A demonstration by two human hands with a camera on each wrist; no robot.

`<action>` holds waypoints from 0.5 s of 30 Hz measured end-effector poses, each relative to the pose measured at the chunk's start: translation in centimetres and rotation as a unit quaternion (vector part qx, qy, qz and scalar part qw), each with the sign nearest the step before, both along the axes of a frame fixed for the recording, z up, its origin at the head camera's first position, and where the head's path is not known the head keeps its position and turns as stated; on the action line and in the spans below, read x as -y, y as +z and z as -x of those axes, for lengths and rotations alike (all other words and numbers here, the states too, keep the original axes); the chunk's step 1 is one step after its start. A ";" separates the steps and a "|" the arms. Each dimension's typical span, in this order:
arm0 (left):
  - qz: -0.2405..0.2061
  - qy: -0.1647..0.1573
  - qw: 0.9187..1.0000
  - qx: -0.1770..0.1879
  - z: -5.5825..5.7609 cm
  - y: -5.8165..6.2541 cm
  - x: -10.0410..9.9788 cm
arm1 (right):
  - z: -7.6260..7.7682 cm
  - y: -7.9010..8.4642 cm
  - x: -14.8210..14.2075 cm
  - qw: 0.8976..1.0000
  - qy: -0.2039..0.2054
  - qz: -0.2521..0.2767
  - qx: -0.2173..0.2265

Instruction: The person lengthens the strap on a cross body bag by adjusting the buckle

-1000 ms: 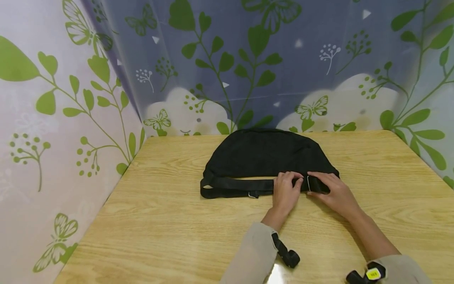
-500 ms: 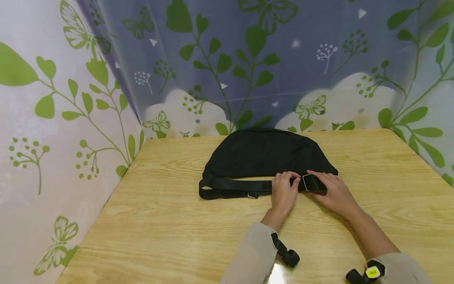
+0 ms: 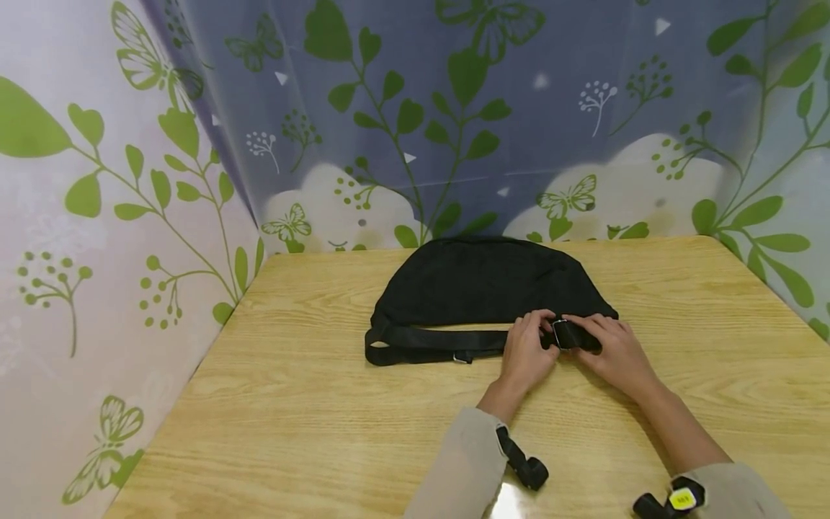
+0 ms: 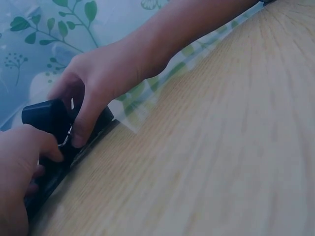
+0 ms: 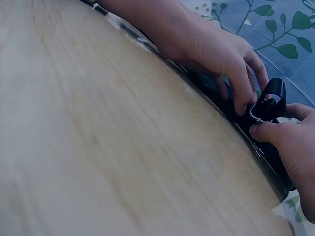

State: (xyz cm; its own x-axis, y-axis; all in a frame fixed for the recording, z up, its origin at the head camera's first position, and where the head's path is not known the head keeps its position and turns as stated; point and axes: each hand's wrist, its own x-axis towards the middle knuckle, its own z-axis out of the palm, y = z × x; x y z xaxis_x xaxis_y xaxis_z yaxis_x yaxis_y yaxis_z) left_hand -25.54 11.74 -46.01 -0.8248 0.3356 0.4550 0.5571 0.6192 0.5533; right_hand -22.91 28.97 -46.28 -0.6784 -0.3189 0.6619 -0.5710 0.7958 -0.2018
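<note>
A: What do the hands have hold of?

B: One black strap (image 3: 447,339), both of them. The left hand (image 3: 527,353) pinches it right by a metal buckle (image 3: 555,334). The right hand (image 3: 617,353) grips a raised loop of it on the buckle's other side.

A: How are they posed?

B: Close together, fingertips facing each other across the buckle. The right hand makes a C, fingers over the loop and thumb below, its forearm slanting in from the lower right. The left hand's thumb and fingers are bent toward the buckle.

A: Where's the bag?

B: The black bag (image 3: 486,281) lies just beyond the hands, straight edge toward them, curved edge at the back. From the left hand, the strap runs left and doubles back near the bag's corner; a small second buckle (image 3: 463,357) sits along it.

A: And around that?

B: A wood-grain table (image 3: 292,418) underneath, with a leafy cloth (image 3: 402,115) behind. Both sleeves are beige; here's the left sleeve (image 3: 454,465).
</note>
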 end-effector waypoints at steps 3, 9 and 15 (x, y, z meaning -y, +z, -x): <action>0.043 -0.003 0.999 0.006 0.0 0.0 0.0 | 0.0 0.0 0.0 1.000 -0.002 0.010 0.020; 0.098 0.007 0.995 -0.013 -0.1 -0.2 -0.1 | 0.0 0.0 0.0 0.999 0.001 0.039 0.035; 0.102 0.014 0.995 -0.007 -0.1 -0.2 -0.2 | 0.1 0.0 0.1 0.998 -0.003 0.053 0.016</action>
